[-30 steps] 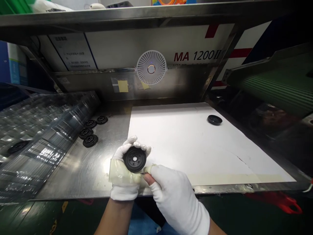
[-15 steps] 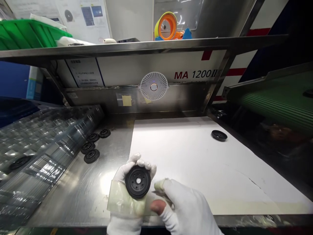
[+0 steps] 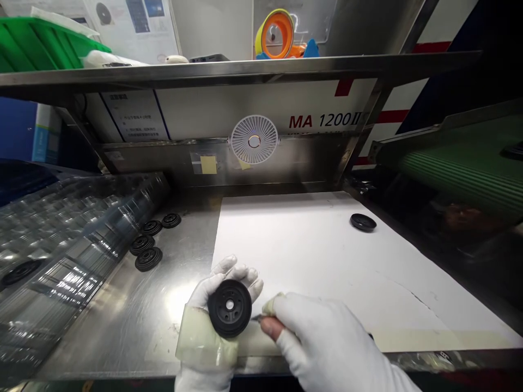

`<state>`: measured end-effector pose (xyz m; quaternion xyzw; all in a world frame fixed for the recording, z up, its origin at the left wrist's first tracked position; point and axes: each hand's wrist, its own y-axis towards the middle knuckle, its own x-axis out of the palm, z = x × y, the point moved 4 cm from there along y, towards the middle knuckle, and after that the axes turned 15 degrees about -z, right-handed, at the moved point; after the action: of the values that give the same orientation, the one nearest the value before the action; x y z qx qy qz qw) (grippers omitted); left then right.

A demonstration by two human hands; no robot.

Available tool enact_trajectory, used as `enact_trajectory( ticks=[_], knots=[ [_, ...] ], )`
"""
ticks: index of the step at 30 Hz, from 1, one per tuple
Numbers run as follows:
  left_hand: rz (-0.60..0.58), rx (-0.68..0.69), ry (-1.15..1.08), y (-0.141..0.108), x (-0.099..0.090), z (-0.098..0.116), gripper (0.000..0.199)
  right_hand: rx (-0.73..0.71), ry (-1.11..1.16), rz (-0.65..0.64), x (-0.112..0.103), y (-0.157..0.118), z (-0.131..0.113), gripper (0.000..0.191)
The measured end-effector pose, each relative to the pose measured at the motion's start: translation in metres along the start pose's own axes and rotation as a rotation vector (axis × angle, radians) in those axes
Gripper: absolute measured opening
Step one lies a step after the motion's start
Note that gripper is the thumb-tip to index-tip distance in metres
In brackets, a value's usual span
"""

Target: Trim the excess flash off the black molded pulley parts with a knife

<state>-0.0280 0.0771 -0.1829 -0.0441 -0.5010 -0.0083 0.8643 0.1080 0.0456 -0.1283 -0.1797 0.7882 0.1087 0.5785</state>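
A black ridged plastic disc (image 3: pixel 229 309) with a centre hole and a ring of small holes rests in my left hand (image 3: pixel 206 291). That hand wears a white glove with pale yellowish tape round the palm, its fingers curled behind the disc. Close to the disc's right edge, my right hand (image 3: pixel 322 332) pinches a slim tool between thumb and forefinger. Only the tool's thin dark metal tip (image 3: pixel 256 318) shows clearly, pointing at the rim; I cannot tell whether they touch. The right thumb is bare at its end, and the forefinger has a yellowish cover.
Several similar black discs (image 3: pixel 148 259) lie on the steel bench (image 3: pixel 118 321), beside clear plastic trays (image 3: pixel 77 261). One dish-like black disc (image 3: pixel 363 222) sits on the white sheet (image 3: pixel 286 239). A small fan (image 3: pixel 254 140) hangs below the shelf (image 3: pixel 229 71). A green conveyor (image 3: pixel 461 155) stands at right.
My right hand has turned and brought the tool tip into view beside the disc's edge. The left fingers have opened out slightly behind the disc. The view has shifted a little.
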Motion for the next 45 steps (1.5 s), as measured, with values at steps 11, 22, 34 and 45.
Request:
enact_trajectory(
  ticks=[11,22,34,45],
  knots=[
    [-0.032,-0.077,-0.014,0.003,0.004,0.0,0.022,0.003,0.09,-0.06,-0.003,0.0,0.002,0.021],
    [0.012,-0.117,-0.122,0.005,-0.001,0.005,0.028,-0.002,0.628,0.144,0.015,-0.006,0.062,0.052],
    [-0.196,-0.278,-0.197,-0.004,-0.012,0.006,0.046,0.033,1.495,0.346,0.011,-0.018,0.082,0.049],
    [-0.199,-0.382,-0.196,-0.012,-0.011,0.0,0.051,-0.003,1.334,0.142,0.037,0.001,0.059,0.034]
  ],
)
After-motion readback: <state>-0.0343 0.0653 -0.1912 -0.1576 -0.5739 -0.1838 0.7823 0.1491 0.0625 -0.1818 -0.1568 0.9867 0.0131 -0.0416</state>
